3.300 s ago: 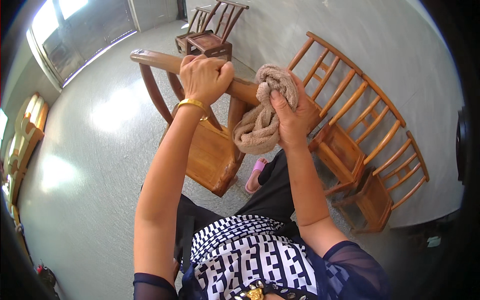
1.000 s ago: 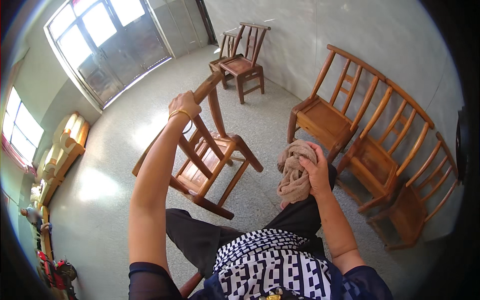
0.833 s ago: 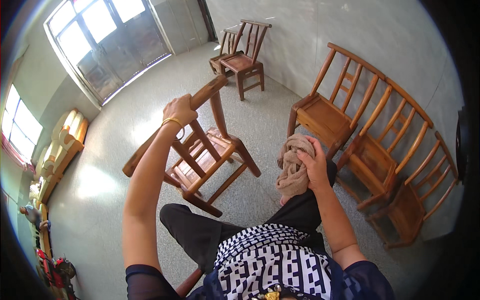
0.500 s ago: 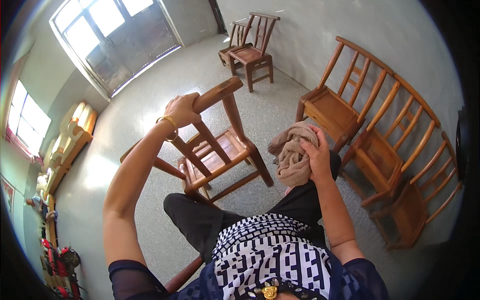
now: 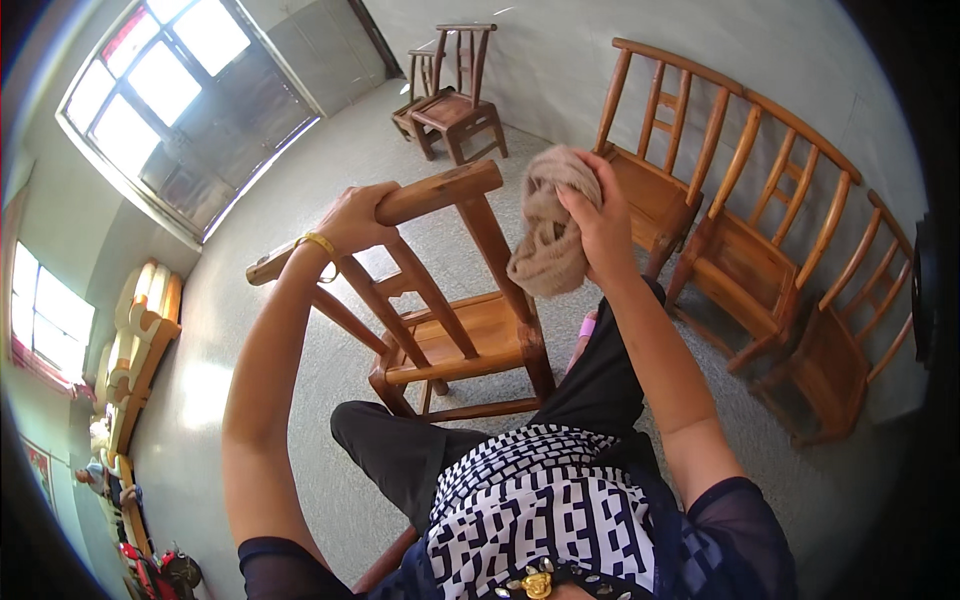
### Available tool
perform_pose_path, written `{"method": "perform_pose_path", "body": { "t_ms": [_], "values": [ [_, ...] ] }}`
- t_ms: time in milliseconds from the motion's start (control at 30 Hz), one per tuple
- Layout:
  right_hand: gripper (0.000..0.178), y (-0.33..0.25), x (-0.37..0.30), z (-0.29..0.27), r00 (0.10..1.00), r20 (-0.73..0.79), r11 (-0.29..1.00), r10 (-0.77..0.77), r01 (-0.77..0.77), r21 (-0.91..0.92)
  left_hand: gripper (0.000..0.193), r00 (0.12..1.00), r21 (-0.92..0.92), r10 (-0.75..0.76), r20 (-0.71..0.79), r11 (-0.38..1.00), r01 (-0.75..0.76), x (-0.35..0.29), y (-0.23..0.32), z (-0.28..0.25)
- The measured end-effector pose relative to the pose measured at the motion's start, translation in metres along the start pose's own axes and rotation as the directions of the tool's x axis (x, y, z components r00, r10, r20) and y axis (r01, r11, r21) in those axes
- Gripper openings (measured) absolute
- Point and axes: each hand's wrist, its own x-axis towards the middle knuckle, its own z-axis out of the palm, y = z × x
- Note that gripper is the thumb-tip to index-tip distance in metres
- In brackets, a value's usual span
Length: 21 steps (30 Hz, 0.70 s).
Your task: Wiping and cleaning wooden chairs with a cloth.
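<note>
A brown wooden chair stands in front of my knees, its slatted back toward me. My left hand is closed around the top rail of that back, left of its right end. In my right hand is a crumpled beige cloth, gripped with the thumb on top. The cloth hangs in the air just right of the rail's right end, apart from it. Part of the chair's lower frame is hidden by my black-trousered leg.
Several wooden chairs line the wall on the right. Two smaller chairs stand at the back wall. A metal door with window panes is at the far left. Along the left wall runs a long wooden sofa, with a person near it.
My right hand has lifted the cloth and brought it left, nearer the chair's top rail. My left hand still holds the rail. The chair has turned slightly, and the whole view has shifted.
</note>
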Motion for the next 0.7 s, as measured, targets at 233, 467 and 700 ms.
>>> {"method": "perform_pose_path", "body": {
  "t_ms": [233, 467, 700],
  "values": [
    [0.030, 0.019, 0.035, 0.036, 0.981, 0.192, 0.999, -0.014, 0.021, -0.035, 0.036, 0.992, 0.145, -0.078, -0.103, 0.985, 0.093, 0.008, 0.005, 0.005],
    [0.025, 0.053, -0.005, 0.044, 0.995, 0.024, 0.981, 0.096, -0.099, 0.167, 0.036, 0.986, 0.174, -0.110, -0.123, 0.976, 0.131, 0.005, 0.002, 0.006],
    [0.024, 0.071, -0.058, 0.024, 0.931, 0.341, 0.733, -0.131, 0.322, -0.599, 0.034, 0.972, 0.132, -0.102, -0.213, 0.982, 0.132, 0.007, -0.006, 0.013]
  ]
}}
